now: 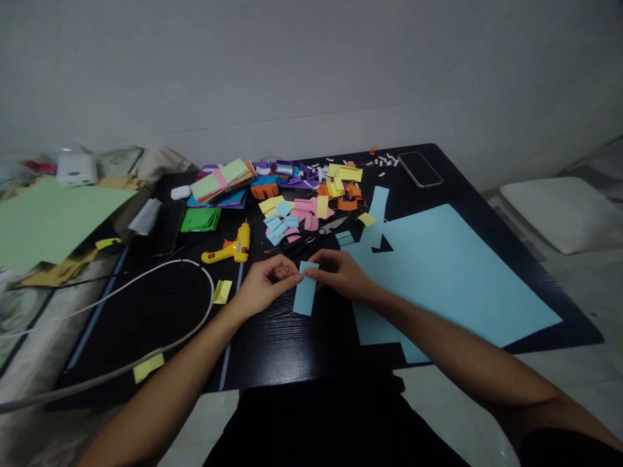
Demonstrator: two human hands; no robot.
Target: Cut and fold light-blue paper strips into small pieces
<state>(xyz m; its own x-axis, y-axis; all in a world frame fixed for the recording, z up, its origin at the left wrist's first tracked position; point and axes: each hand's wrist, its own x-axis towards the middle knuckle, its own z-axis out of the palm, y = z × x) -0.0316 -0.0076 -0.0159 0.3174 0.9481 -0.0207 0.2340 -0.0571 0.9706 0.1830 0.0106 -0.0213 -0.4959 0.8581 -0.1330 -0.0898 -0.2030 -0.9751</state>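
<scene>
Between both hands is a small light-blue paper strip (305,297), held above the black table near its front. My left hand (268,280) pinches its left edge with thumb and fingers. From the right, my right hand (338,274) grips the strip's upper part, thumb on its face. Just beyond the hands lie scissors (333,226) with dark handles, partly hidden behind the fingers. A pile of folded blue, pink and yellow paper pieces (304,211) sits behind them. Large light-blue sheets (467,279) spread to the right, partly under my right forearm.
A yellow glue gun (237,245) lies left of my hands. A white cable (207,272) loops across the table's left side. Stacked coloured paper (224,180), orange pieces and white scraps line the back. A phone (419,169) rests at the back right; a white stool (542,211) stands beyond.
</scene>
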